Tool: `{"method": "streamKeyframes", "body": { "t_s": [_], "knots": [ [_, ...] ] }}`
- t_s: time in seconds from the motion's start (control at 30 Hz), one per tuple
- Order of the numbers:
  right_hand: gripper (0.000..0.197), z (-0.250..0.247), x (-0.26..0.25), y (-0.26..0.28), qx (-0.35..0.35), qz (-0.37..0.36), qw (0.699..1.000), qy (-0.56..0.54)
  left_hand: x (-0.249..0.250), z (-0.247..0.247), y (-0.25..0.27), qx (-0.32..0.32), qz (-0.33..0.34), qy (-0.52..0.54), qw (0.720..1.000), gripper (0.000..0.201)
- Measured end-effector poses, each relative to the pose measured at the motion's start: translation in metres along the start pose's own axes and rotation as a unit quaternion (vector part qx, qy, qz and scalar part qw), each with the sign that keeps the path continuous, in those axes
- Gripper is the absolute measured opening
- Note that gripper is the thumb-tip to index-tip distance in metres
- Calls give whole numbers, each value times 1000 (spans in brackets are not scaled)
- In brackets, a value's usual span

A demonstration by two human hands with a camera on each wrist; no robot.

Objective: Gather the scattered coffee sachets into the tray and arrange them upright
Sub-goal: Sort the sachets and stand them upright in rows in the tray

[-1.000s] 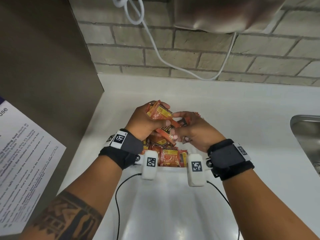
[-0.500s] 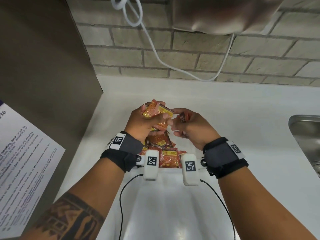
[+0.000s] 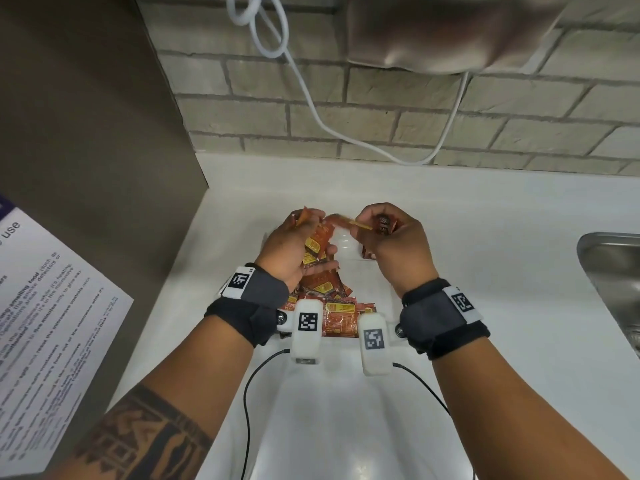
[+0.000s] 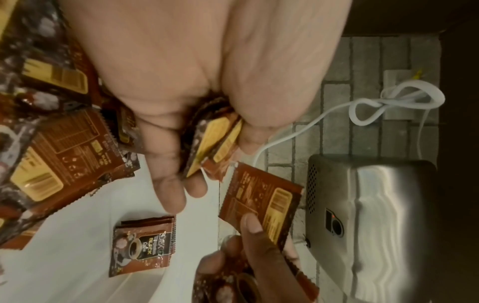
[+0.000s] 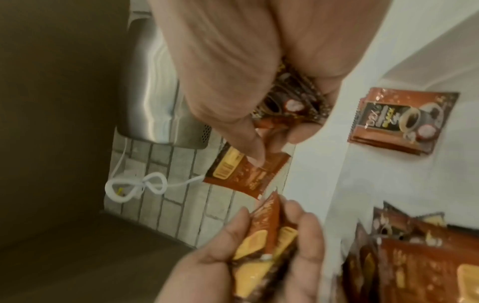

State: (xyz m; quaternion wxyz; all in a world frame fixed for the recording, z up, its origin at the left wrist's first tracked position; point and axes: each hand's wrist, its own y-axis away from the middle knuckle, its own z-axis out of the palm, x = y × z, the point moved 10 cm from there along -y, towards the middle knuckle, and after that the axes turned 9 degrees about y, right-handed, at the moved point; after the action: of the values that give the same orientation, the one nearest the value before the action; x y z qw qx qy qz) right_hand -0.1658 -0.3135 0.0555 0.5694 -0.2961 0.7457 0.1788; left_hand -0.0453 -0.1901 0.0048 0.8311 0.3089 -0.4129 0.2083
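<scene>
My left hand (image 3: 311,237) (image 4: 207,143) grips a bundle of orange-brown coffee sachets (image 3: 313,249) (image 4: 215,139) (image 5: 264,242) above the counter. Close to its right, my right hand (image 3: 370,230) (image 5: 272,139) pinches a single sachet (image 3: 346,222) (image 4: 261,201) (image 5: 246,174) by thumb and forefinger. It also keeps several more sachets (image 3: 384,225) (image 5: 290,102) tucked in its palm. Below the hands a faint clear tray (image 3: 348,245) holds a small flat stack (image 4: 142,244) (image 5: 404,121). A loose pile of sachets (image 3: 332,306) (image 4: 59,160) lies nearer to me, between my wrists.
A steel sink (image 3: 613,289) is set into the white counter at the right. A brown cabinet side (image 3: 86,133) with a paper notice (image 3: 45,323) closes the left. On the brick wall hang a steel dryer (image 3: 450,32) and a white cable (image 3: 311,98).
The hands have drawn apart. My right hand has pulled one sachet away to the right from the bundle in my left hand.
</scene>
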Motion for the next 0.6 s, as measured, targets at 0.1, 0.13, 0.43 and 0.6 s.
{"method": "streamKeyframes", "body": {
  "t_s": [0.1, 0.13, 0.43, 0.6],
  "knots": [
    [25, 2, -9, 4, 15, -71, 994, 78, -2, 8, 3, -29, -24, 43, 998, 25],
    [27, 3, -10, 6, 24, -92, 989, 111, -1, 12, 4, -41, -24, 42, 998, 29],
    [32, 3, 8, 8, -11, -11, 1000, 8, 12, 14, 7, -62, 37, -47, 996, 37],
    [41, 12, 21, 5, -73, 110, 987, -91, 11, 25, 12, -101, 48, -113, 987, 40]
  ]
}}
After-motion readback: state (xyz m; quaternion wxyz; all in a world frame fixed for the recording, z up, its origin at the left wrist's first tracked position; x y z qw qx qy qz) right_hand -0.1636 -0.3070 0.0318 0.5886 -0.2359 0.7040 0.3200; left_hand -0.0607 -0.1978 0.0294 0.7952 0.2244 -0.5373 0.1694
